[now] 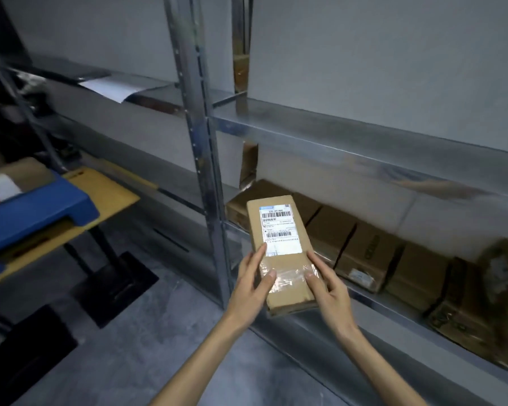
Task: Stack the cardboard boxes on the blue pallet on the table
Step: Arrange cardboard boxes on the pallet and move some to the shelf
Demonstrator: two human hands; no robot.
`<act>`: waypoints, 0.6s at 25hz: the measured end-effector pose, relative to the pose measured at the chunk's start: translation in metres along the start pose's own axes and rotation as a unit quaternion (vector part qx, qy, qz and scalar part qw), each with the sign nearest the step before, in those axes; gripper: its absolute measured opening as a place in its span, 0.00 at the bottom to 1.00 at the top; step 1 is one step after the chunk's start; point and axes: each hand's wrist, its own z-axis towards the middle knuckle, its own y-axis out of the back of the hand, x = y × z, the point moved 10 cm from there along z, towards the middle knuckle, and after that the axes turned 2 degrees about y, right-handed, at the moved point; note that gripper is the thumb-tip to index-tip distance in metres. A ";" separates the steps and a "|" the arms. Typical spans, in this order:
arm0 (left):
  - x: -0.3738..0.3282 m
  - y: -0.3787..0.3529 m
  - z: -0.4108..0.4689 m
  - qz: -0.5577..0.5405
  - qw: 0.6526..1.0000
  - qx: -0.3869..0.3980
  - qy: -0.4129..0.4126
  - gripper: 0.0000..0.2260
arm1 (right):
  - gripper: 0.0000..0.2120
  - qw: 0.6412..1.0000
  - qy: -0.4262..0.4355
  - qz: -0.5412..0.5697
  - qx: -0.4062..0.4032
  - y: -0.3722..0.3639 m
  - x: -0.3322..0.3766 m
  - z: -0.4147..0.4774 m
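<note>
A person holds a flat cardboard parcel bearing a barcoded shipping label in front of a steel storage rack, both hands clasping its near, tape-wrapped end. The left hand curls round the left edge with the thumb on top, and the right hand grips the right edge the same way. The parcel hangs in the air just clear of the rack's lower shelf, well apart from the blue pallet on the yellow-topped table at left. At least one brown box already lies on the pallet, so the stacking appears under way but far from finished. A row of cardboard boxes sits on the lower shelf, seemingly awaiting their turn. The way left looks open over the grey floor, though the rack's upright post stands just beside the parcel and a shelf beam runs above. The pallet's rounded corner and the table's black base are the edges to clear.
</note>
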 end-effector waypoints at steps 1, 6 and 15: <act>-0.001 0.029 -0.001 0.010 1.000 -0.023 0.001 0.26 | 0.20 1.000 0.001 0.000 0.023 -0.021 0.004 0.001; 0.001 0.198 -0.022 0.024 0.989 -0.145 0.006 0.20 | 0.17 0.991 -0.011 -0.002 0.134 -0.148 0.029 -0.005; 0.016 0.464 -0.114 0.030 0.953 -0.303 0.006 0.20 | 0.15 0.946 -0.025 0.020 0.324 -0.377 0.074 -0.014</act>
